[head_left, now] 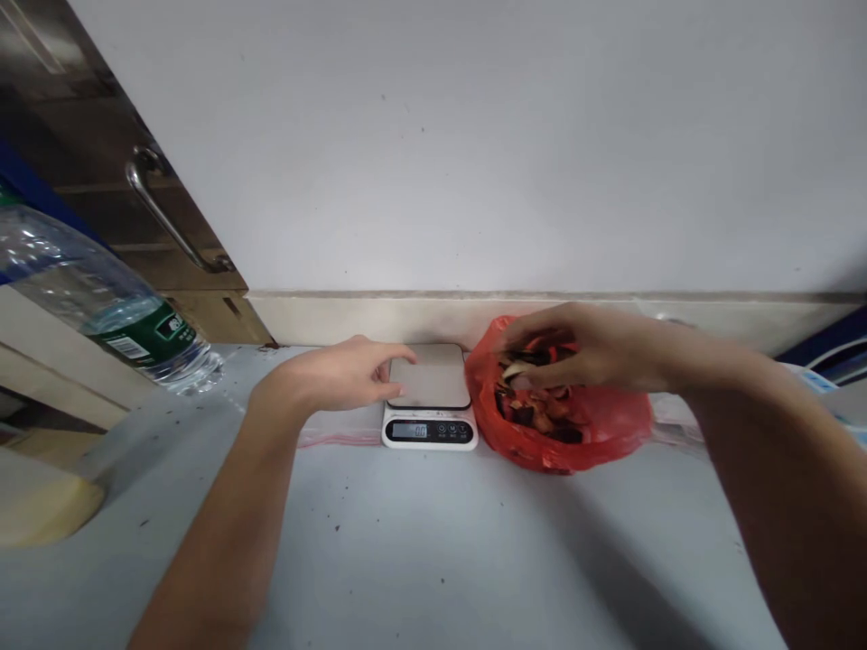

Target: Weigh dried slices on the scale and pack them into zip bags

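Observation:
A white kitchen scale [430, 433] with a flat light plate lies on the grey table against the wall, and its display appears to read 0.0. At the plate's left edge is my left hand [331, 375], thumb and forefinger apart, holding nothing. Right beside the scale stands a red plastic bag [575, 456], its mouth wide, with dried dark and pale slices [532, 411] inside. My right hand [575, 348] reaches into that bag from the right. Its thumb and fingers are spread over the slices; no piece is visibly gripped.
A clear water bottle [115, 302] with a green label tilts in at the left. Below it is a pale yellowish object [51, 506]. Clear plastic [342, 424] lies flat beside the scale. The white wall [474, 162] borders the table's back; a metal handle [169, 212] is at upper left.

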A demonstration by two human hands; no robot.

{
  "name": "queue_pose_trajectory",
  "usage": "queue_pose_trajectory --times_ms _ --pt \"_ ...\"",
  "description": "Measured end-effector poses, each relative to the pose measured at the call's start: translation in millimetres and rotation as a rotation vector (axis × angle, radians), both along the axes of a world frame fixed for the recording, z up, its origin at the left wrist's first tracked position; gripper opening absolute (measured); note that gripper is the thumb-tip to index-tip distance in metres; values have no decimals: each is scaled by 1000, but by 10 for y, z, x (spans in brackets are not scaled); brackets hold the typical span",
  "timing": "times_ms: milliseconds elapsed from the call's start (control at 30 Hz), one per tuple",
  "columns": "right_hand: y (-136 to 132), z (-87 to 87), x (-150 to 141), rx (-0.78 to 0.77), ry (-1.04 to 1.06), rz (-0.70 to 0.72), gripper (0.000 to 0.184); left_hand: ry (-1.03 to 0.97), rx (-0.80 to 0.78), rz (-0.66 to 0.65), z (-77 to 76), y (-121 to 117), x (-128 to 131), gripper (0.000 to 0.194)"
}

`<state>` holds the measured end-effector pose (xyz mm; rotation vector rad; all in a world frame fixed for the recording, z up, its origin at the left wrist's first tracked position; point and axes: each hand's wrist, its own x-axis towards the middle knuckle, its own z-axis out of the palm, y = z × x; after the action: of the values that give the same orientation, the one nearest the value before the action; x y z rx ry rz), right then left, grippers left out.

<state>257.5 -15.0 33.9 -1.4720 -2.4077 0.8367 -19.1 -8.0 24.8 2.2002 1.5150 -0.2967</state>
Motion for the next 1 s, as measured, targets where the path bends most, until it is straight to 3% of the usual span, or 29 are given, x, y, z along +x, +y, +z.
queue_pose_trajectory --times_ms 133,267,367,467,600,767,1000 --pt "80 -47 -490 41 74 -8 32 42 -15 29 -34 58 -119 60" --pt "234 -293 -972 32 -76 -65 37 57 -14 38 -67 109 -217 59" --pt "302 -480 -1150 35 -194 -27 44 52 -24 23 -101 140 -264 57" --pt "314 -560 -1167 41 -222 0 49 63 -24 31 -120 157 -292 55" --pt "278 -489 -1067 29 -207 -87 63 83 -42 92 -111 155 -342 50" --pt "205 -374 -897 61 -149 -222 47 100 -71 69 -127 155 -383 47" --pt "193 -431 -652 115 -58 -235 38 115 -169 69 -378 180 -284 44"
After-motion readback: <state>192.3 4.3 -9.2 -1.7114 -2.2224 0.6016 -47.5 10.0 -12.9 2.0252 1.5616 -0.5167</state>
